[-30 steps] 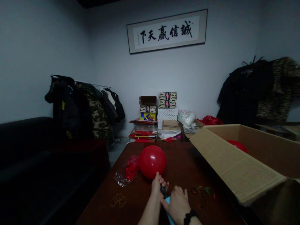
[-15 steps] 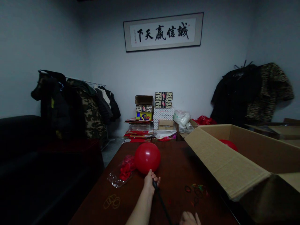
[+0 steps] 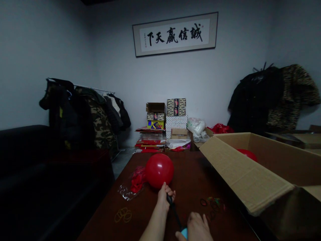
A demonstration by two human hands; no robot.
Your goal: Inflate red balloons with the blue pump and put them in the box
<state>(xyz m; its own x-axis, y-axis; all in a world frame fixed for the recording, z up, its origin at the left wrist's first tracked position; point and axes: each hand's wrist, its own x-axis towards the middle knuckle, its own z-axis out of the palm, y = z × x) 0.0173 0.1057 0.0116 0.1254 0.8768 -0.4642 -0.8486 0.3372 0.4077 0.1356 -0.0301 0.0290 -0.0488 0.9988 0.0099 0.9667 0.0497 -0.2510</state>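
A round red balloon point(image 3: 159, 170) hovers just over the dark wooden table point(image 3: 190, 177). My left hand point(image 3: 165, 197) is closed round the balloon's neck, where the black nozzle of a hand pump point(image 3: 175, 216) goes in. My right hand point(image 3: 197, 228) sits at the bottom edge, wrapped round the pump's light blue body. The pump's thin black rod runs between the two hands. A clear bag of flat red balloons point(image 3: 134, 183) lies just left of the inflated one.
A big open cardboard box point(image 3: 245, 174) fills the right side, with another red balloon point(image 3: 247, 154) inside. Yellow rubber bands point(image 3: 123, 215) lie front left, coloured bands point(image 3: 212, 204) near the box. Stacked boxes stand against the far wall, coats hang left and right.
My right hand has come back up into view, pushing the pump's blue body toward the left hand. The balloon looks slightly larger. The view has shifted a little.
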